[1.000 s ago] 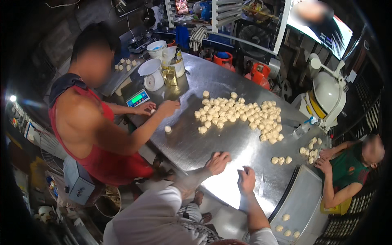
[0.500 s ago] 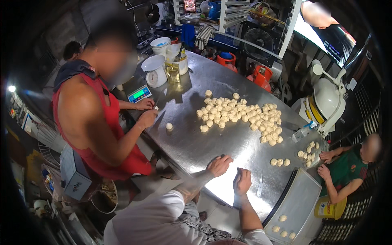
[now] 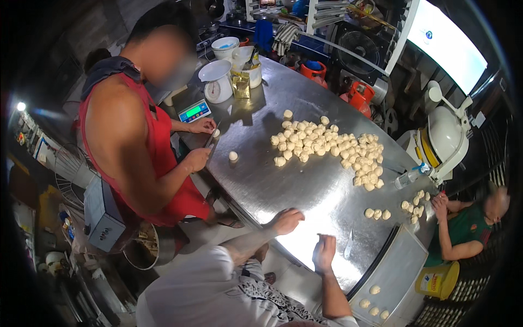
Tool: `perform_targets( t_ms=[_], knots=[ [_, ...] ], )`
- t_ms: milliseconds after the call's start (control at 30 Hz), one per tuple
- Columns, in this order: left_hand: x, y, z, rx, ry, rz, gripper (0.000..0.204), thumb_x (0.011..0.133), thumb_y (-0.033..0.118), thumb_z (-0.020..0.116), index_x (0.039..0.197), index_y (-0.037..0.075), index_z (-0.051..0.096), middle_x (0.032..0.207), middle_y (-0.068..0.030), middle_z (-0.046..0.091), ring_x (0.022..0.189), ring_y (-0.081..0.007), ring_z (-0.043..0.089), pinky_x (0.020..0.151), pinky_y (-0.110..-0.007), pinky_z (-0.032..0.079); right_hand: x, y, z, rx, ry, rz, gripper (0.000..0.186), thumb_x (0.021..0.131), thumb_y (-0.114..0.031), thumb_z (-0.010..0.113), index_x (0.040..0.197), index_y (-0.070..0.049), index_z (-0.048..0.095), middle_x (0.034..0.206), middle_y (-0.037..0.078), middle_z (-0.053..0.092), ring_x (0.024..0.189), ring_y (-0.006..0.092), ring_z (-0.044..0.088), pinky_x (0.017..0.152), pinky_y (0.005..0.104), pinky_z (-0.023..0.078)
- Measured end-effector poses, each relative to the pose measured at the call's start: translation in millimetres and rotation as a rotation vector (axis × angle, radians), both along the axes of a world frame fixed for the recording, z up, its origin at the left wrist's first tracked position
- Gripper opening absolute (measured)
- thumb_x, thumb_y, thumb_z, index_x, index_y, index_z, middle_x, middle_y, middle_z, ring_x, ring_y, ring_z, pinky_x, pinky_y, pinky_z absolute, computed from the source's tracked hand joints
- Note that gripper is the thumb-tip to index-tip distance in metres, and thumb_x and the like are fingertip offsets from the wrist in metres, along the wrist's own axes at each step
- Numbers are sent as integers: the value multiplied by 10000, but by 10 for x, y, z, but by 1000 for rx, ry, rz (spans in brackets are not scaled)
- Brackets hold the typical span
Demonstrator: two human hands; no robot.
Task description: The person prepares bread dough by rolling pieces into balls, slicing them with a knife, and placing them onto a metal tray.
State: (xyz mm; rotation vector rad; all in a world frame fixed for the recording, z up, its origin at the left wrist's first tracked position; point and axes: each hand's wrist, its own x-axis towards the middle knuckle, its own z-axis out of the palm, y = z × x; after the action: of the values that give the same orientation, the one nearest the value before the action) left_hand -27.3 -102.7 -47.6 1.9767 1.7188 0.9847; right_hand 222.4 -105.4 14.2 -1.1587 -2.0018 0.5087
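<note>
"Lying in a broad heap across the steel desk (image 3: 256, 185), pale dough balls (image 3: 329, 146) sit beyond both hands of a worker in a white shirt (image 3: 190, 283), well apart from the fingers. Which pieces are nearest?"

"A row of three (image 3: 377, 213), ahead of the right hand (image 3: 325, 253) and off to its right. A single ball (image 3: 233, 156) rests ahead of the left hand (image 3: 289, 222) and to its left, near a co-worker in red (image 3: 131, 141)."

"And the left hand itself?"

"Back upward, low over the glare at the desk's near edge, fingers loosely bent and partly open. Whether it touches the steel or covers anything cannot be told from here."

"The right?"

"Raised edge-on, half curled, the thumb side turned toward the left hand. Its palm is hidden, so any hold cannot be confirmed. The two hands are near each other but apart."

"What lies beside it?"

"A slim knife (image 3: 349, 243), flat on the desk just to the right hand's right, not touching it. Farther right, a pale tray (image 3: 400, 261) bears four more balls (image 3: 375, 289) toward its near end."
</note>
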Motion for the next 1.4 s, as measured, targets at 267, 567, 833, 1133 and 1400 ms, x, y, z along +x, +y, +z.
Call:
perform_targets(
  t_ms=[267, 567, 833, 1133, 1400],
  knots=[
    [150, 586, 481, 197, 96, 62, 153, 945, 85, 661, 1056, 153, 742, 1176, -33, 663, 1077, -246, 669, 930, -414, 519, -353, 556, 132, 105, -79, -107, 245, 903, 62, 651, 1117, -44, 704, 1122, 189, 669, 1004, 419, 660, 869, 495, 559],
    [-129, 247, 221, -26, 161, -121, 236, 930, 26, 609, 1094, 143, 731, 1213, -53, 669, 1097, -266, 664, 944, -447, 539, 306, 492, -177, 118, -248, 196, 153, 865, 15, 737, 998, -57, 758, 1039, 177, 649, 941, 375, 669, 814, 467, 572],
    [-141, -260, 90, -78, -28, -78, 154, 930, 40, 652, 1056, 106, 711, 1147, -47, 670, 1029, -293, 688, 902, -432, 577, 87, 137, -100, 88, -27, 112, 303, 900, 48, 683, 1144, -124, 731, 1042, 164, 677, 937, 370, 666, 788, 471, 576],
    [180, 171, 391, -49, 126, 63, 192, 931, 68, 653, 1093, 137, 730, 1117, -42, 681, 1044, -255, 708, 947, -423, 532, -235, 317, -19, 55, -98, -28, 124, 943, 18, 632, 1034, -35, 699, 1032, 184, 647, 952, 385, 664, 829, 470, 559],
    [-82, 449, 189, 54, 162, -142, 178, 924, 102, 665, 1072, 149, 754, 1113, -29, 697, 1046, -232, 693, 953, -430, 536, -197, 848, 15, 123, -200, 29, 240, 882, 16, 690, 1092, -85, 746, 1054, 153, 653, 963, 370, 673, 818, 475, 568]
  ],
)
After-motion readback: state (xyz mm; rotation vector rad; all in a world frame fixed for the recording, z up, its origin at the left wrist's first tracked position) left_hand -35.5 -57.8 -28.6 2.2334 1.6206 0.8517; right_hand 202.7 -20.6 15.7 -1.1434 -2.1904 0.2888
